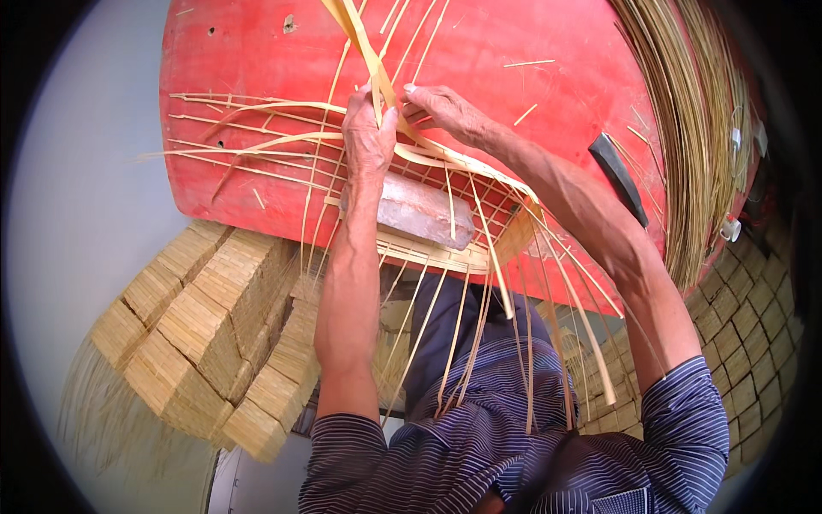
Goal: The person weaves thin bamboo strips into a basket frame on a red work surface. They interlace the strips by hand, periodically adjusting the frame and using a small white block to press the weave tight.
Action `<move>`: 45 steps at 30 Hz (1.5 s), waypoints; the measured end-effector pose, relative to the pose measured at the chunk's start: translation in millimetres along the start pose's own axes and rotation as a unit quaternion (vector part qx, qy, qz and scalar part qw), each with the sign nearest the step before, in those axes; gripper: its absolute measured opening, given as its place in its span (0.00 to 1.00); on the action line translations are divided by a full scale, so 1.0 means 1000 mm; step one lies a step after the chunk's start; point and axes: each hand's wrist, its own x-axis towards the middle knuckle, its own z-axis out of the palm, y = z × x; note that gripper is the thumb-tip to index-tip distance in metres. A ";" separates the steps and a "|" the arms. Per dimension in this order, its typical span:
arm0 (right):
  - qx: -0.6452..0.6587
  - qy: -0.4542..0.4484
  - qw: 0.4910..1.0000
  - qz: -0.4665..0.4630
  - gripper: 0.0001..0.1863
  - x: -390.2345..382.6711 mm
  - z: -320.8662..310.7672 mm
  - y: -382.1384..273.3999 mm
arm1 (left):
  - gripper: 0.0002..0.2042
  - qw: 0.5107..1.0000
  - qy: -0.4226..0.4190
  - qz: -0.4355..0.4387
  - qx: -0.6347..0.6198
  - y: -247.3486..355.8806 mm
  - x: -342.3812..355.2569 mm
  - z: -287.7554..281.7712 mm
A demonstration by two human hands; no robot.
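Observation:
My left hand (pixel 370 133) is closed round a wide pale bamboo strip (pixel 366 56), which rises twisted past the top of the view. Just right of it, my right hand (pixel 441 111) is loosely curled with its fingers apart, close beside the bent strip; I see nothing held in it. Below both hands lies a partly woven bamboo basket (pixel 462 262), its open lattice spreading left and loose strip ends hanging over the front. A greyish-pink stone block (pixel 419 210) rests on the weave inside, partly hidden by my left forearm.
The red work board (pixel 548 94) carries small bamboo scraps. A dark-bladed tool (pixel 618 176) lies at the right, beside a big bundle of long thin strips (pixel 685 146). Stacked blocks of bundled bamboo pieces (pixel 197 325) stand lower left; more stacks (pixel 745 343) are at the lower right.

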 end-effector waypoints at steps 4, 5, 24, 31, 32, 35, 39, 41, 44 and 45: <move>0.004 -0.024 1.000 -0.018 0.32 -0.003 0.004 0.001 | 0.15 0.998 -0.044 -0.022 0.050 0.002 0.003 -0.007; 0.004 -0.028 0.999 -0.026 0.33 -0.005 0.003 0.001 | 0.16 0.995 -0.059 -0.029 0.076 0.002 0.004 -0.009; -0.253 -0.093 0.963 0.002 0.14 -0.025 -0.018 0.008 | 0.11 0.927 -0.354 0.126 0.010 0.018 0.001 -0.044; -0.265 -0.070 0.962 -0.021 0.18 -0.029 -0.017 0.006 | 0.14 0.908 -0.113 0.289 0.281 -0.016 0.027 -0.047; -0.262 -0.061 0.963 -0.022 0.18 -0.031 -0.017 0.006 | 0.09 0.900 -0.142 0.230 0.342 -0.017 0.026 -0.047; -0.241 -0.077 0.967 -0.023 0.16 -0.029 -0.020 0.009 | 0.08 0.878 -0.225 0.152 0.395 -0.016 0.034 -0.053; -0.233 -0.041 0.971 -0.023 0.15 -0.025 -0.023 0.021 | 0.10 0.874 -0.163 0.184 0.419 -0.022 0.025 -0.051; -0.206 -0.028 0.978 -0.001 0.16 -0.029 -0.029 0.022 | 0.05 0.877 -0.165 0.150 0.426 0.031 0.007 -0.057; -0.220 -0.076 0.972 -0.024 0.17 -0.032 -0.018 0.011 | 0.20 0.904 -0.250 -0.135 0.319 0.024 0.001 -0.060; -0.234 -0.099 0.966 -0.041 0.17 -0.033 -0.013 0.006 | 0.23 0.896 -0.255 -0.259 0.257 0.020 0.003 -0.059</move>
